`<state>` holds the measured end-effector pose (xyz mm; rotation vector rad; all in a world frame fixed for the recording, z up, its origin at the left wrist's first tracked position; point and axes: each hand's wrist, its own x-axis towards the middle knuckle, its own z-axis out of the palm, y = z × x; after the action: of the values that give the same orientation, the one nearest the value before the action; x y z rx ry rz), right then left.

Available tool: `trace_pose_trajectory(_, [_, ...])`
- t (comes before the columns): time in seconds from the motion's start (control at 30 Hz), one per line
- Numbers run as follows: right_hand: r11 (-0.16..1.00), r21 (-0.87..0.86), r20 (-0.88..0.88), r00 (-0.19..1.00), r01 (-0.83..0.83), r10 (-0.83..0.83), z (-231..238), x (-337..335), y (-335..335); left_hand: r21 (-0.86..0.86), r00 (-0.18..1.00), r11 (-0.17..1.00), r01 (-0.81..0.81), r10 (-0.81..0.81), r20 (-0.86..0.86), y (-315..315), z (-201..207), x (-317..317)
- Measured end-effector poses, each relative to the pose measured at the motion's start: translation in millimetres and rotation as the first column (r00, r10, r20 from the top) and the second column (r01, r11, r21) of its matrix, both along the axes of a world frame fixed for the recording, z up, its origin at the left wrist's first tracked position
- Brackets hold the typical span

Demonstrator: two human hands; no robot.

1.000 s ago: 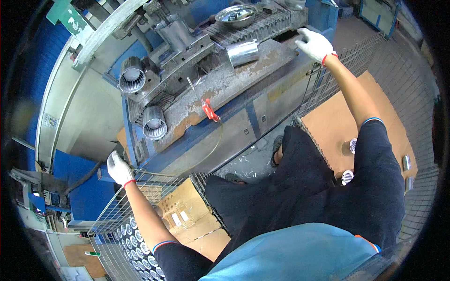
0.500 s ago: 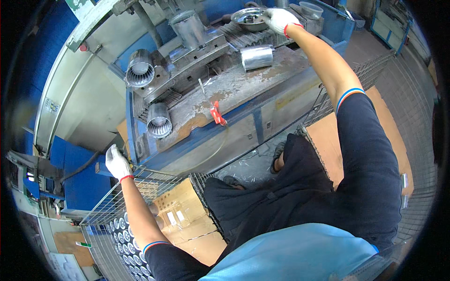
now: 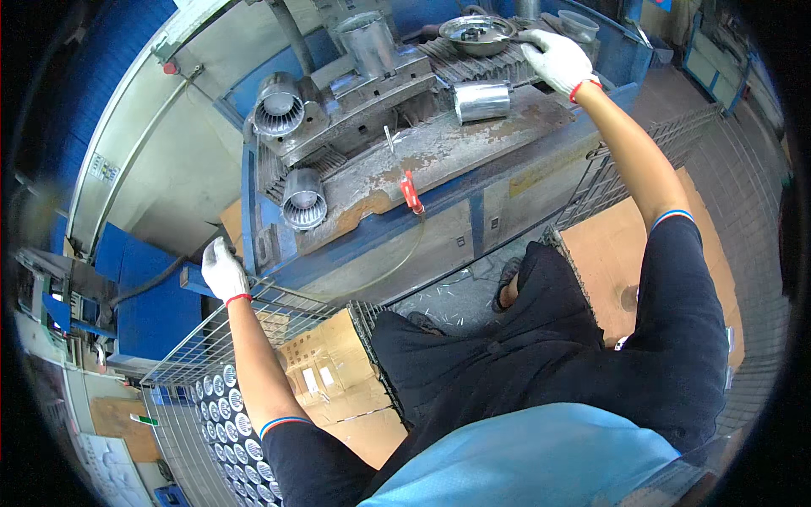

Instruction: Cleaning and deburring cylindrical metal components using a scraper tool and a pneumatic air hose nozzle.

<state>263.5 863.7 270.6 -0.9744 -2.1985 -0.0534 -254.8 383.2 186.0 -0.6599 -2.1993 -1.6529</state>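
My right hand, in a white glove with a red cuff, is just right of a shiny metal bowl holding small dark parts. Its fingers are pressed together toward the bowl's rim; what they hold, if anything, I cannot make out. Below the bowl, a silver metal cylinder lies on its side on the worn machine bed. On the left, my gloved left hand is raised beside the machine's corner, its fingers loosely bent and apart, with nothing visible in them.
Finned metal housings are at the machine's left end, and another cylinder stands on the fixture. A red-handled tool hangs at the bed's front edge. Wire cages with cardboard flank my legs; the left holds several round parts.
My right hand has drawn back from inside the bowl to its right side, nearer to me. The whole view has shifted slightly; the left hand stays by the machine corner.
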Motion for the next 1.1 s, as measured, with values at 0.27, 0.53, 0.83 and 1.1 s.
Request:
trace_pose_trajectory(0.27, [0.894, -0.004, -0.673, 0.663, -0.447, 0.328, 80, -74, -73, -0.039, 0.994, 0.999, -0.022, 0.018, -0.103, -7, -5, -8])
trace_pose_trajectory(0.53, [0.846, -0.114, -0.641, 0.689, -0.520, 0.337, 109, -135, -69, -0.001, 0.995, 1.000, 0.005, -0.005, 0.100, -3, -8, -21])
trace_pose_trajectory(0.83, [0.970, 0.011, -0.750, 0.640, -0.244, 0.169, 102, -63, -6, -0.014, 0.998, 1.000, 0.004, -0.003, 0.060, 3, 6, -10])
trace_pose_trajectory(1.1, [0.997, 0.007, -0.284, 0.956, 0.083, -0.077, 34, -41, 57, 0.016, 0.994, 0.999, -0.028, 0.030, -0.107, -3, -14, -17])
